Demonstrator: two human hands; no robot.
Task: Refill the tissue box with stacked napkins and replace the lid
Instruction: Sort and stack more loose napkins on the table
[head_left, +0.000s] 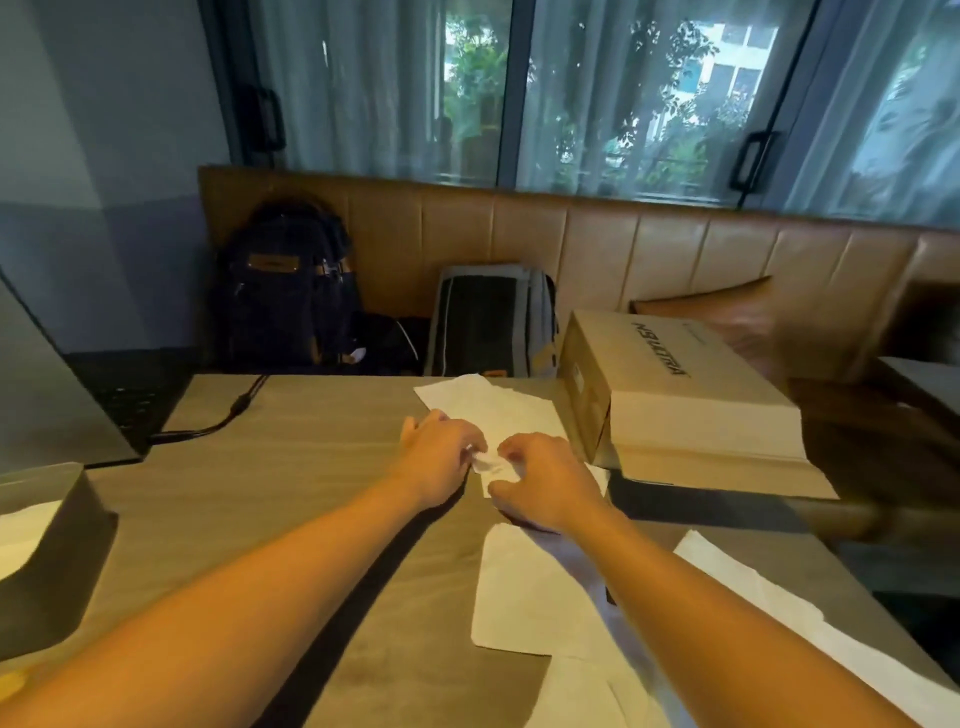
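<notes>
Single head view. A person is at a wood-grain table (291, 493), with both bare forearms reaching in from the bottom edge toward frame centre.

Left hand (441, 457): centre of frame, fingers curled, tips pinching a white napkin (493, 465).
Right hand (545, 486): just right of the left hand, fingers curled down on the same napkin, thumb drawn in against it.
The napkin is bunched and crumpled in the small gap between the two hands, low against the table.

A flat white sheet (483, 405) lies just above the hands. I cannot tell whether it is part of the held napkin or a separate piece.

Tissue box (67, 551): dark, at the left edge of the frame, top open, white paper (21, 525) visible inside. It is well apart from both hands.

Loose napkins on the table:
- one flat sheet (519, 597) below the right hand, partly under the right forearm
- a second sheet (769, 608) at lower right
- a third sheet (571, 691) at the bottom edge

Other things in view:
- A cardboard box (691, 415) lies right of centre, near the right hand.
- An open laptop (104, 395) sits at left, with a black cable (228, 415) running from it.
- At upper centre, a dark backpack (291, 291) and a grey backpack (493, 322) rest on a brown padded bench (675, 249).
- A window (649, 93) is above the bench.
</notes>
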